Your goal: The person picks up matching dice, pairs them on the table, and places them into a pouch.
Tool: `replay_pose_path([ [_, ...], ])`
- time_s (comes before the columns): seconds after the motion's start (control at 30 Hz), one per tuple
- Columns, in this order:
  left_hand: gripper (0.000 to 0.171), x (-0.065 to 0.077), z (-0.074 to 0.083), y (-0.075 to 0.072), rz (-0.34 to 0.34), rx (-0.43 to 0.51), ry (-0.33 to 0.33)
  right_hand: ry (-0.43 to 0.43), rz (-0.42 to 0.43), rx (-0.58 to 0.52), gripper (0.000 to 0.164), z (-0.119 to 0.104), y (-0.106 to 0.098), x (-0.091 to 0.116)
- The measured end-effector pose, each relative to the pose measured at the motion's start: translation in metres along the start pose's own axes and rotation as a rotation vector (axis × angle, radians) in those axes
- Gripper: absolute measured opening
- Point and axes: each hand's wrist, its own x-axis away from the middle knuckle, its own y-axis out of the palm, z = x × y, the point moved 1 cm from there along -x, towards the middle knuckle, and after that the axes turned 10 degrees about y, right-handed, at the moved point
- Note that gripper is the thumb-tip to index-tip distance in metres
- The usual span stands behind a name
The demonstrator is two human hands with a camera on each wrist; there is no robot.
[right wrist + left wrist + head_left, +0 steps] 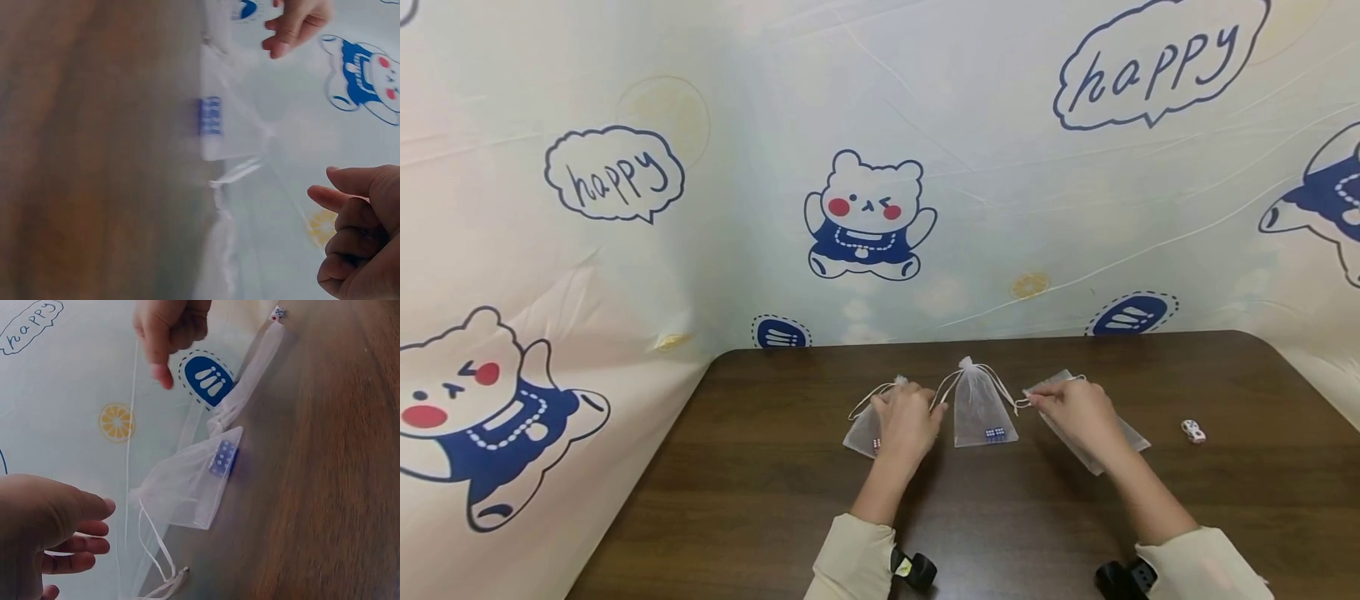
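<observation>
Three small sheer white drawstring bags are on the table. My left hand (pixel 908 421) is over the left bag (pixel 856 435), hiding much of it; some red dice show inside. Upright in the middle, the second bag (pixel 976 408) contains blue dice (pixel 223 457), its cords spread to both sides. My right hand (pixel 1078 417) hovers at the third bag (pixel 1131 433), which lies slanted and looks flat, fingertips near a white cord. The right wrist view shows its thumb and index finger apart, other fingers curled, nothing between them. The left hand's fingers are loosely bent and hold nothing.
White dice (pixel 1192 431) lie right of the third bag on the dark wooden table (pixel 760 500). Behind the table hangs a pale printed cloth (pixel 985 233) with bears and lettering. A black wrist camera (pixel 917 572) is strapped at the left sleeve.
</observation>
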Motion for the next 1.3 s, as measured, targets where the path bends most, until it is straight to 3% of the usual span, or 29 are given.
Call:
replay_pose_path([
  [0.27, 0.020, -0.010, 0.023, 0.006, 0.026, -0.016, 0.080, 0.070, 0.067, -0.026, 0.023, -0.004, -0.043, 0.008],
  [0.5, 0.017, -0.022, 0.062, 0.016, 0.072, -0.043, 0.210, 0.083, 0.177, -0.101, 0.028, 0.000, -0.070, 0.023],
  [0.63, 0.020, -0.030, 0.086, 0.022, 0.062, -0.029, 0.290, 0.115, 0.229, -0.124, 0.030, 0.006, -0.081, 0.031],
  [0.8, 0.040, -0.040, 0.114, 0.037, -0.092, -0.026, 0.407, 0.140, 0.292, -0.138, 0.029, 0.011, -0.093, 0.039],
  [0.97, 0.063, -0.045, 0.135, 0.056, -0.307, 0.039, 0.420, 0.141, 0.323, -0.154, 0.029, 0.012, -0.101, 0.044],
  [1.1, 0.070, -0.044, 0.144, 0.072, -0.382, 0.084, 0.407, 0.133, 0.337, -0.174, 0.029, 0.012, -0.106, 0.046],
  [1.3, 0.073, -0.040, 0.152, 0.087, -0.473, 0.095, 0.460, 0.124, 0.372, -0.166, 0.027, 0.018, -0.111, 0.047],
])
